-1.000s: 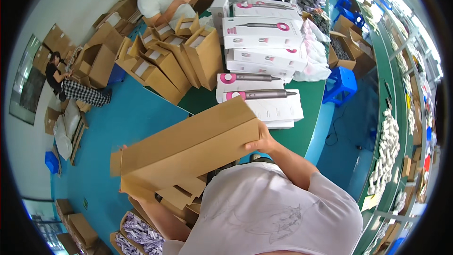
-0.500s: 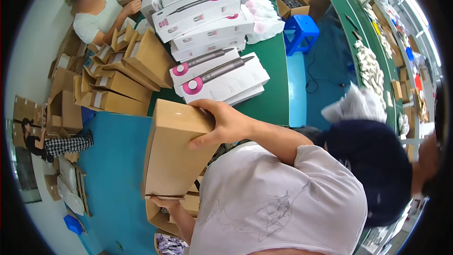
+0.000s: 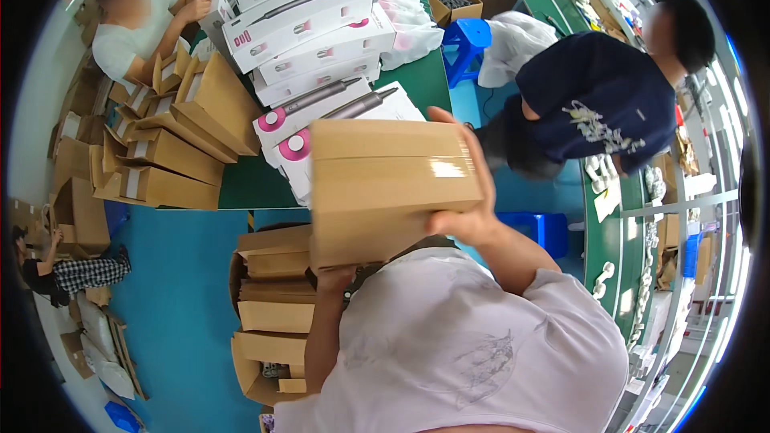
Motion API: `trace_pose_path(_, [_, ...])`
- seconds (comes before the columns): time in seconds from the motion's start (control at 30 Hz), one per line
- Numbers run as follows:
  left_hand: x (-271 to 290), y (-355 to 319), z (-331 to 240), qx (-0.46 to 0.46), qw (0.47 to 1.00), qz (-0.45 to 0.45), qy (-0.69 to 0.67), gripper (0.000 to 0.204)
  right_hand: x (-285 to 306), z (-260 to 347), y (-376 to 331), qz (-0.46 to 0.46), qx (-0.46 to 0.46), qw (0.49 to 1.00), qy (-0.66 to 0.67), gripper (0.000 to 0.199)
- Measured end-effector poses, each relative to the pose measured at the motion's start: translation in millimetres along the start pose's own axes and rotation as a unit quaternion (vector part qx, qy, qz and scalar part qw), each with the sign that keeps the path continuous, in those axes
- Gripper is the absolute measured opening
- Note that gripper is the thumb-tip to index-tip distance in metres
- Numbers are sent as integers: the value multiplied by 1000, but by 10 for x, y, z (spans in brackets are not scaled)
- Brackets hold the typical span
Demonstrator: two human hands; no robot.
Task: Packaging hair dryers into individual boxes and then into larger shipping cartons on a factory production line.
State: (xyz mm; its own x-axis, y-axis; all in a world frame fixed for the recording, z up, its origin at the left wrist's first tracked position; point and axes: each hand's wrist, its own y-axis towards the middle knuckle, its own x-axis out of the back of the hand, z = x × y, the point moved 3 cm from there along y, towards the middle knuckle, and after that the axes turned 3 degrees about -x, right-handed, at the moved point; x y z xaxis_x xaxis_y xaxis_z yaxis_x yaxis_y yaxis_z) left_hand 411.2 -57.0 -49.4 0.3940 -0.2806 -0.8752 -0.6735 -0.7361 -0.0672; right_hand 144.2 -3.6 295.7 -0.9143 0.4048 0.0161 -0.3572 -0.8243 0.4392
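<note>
A plain brown cardboard box [image 3: 385,184], sealed along its top with clear tape, is held up in front of the person's chest, above a stack of similar cardboard boxes [image 3: 277,313] standing on the blue floor [image 3: 176,273]. The right hand [image 3: 469,192] clasps the box's right end, its grip closed on the box with the fingers [image 3: 461,132] stretched up along the edge and the palm against the side. The left hand [image 3: 333,277] supports the box from beneath at its lower left corner; only the top of this hand shows, so its grip is pressed to the underside, and how far the fingers curl cannot be told. Just behind the box, a green counter [image 3: 425,84] carries a pile of long white retail boxes [image 3: 309,24] printed with pink-and-grey hair dryers. To the left of the counter lies a heap of open, folded brown cartons [image 3: 172,140]. A seated person in a white shirt [image 3: 132,28] works at the far left end, another in a dark blue shirt [image 3: 597,100] bends over on the right, beside a blue plastic stool [image 3: 469,40].
</note>
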Motion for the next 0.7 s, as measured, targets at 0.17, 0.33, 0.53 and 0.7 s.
trace_pose_path(0.17, [-449, 677, 736, 80, 992, 88, -49, 82, 541, 299, -185, -59, 7, 996, -63, 141])
trace_pose_path(0.33, [-803, 996, 1110, 187, 972, 82, -114, 93, 993, 234, -276, -81, 43, 993, -71, 135])
trace_pose_path(0.53, [-135, 1215, 1312, 206, 925, -49, 316, 113, 1441, -161, -61, -6, 39, 993, -109, 128])
trace_pose_path(0.7, [-2441, 1264, 96, -219, 880, 126, 402, 118, 1701, -559, -38, 67, 69, 995, -37, 122])
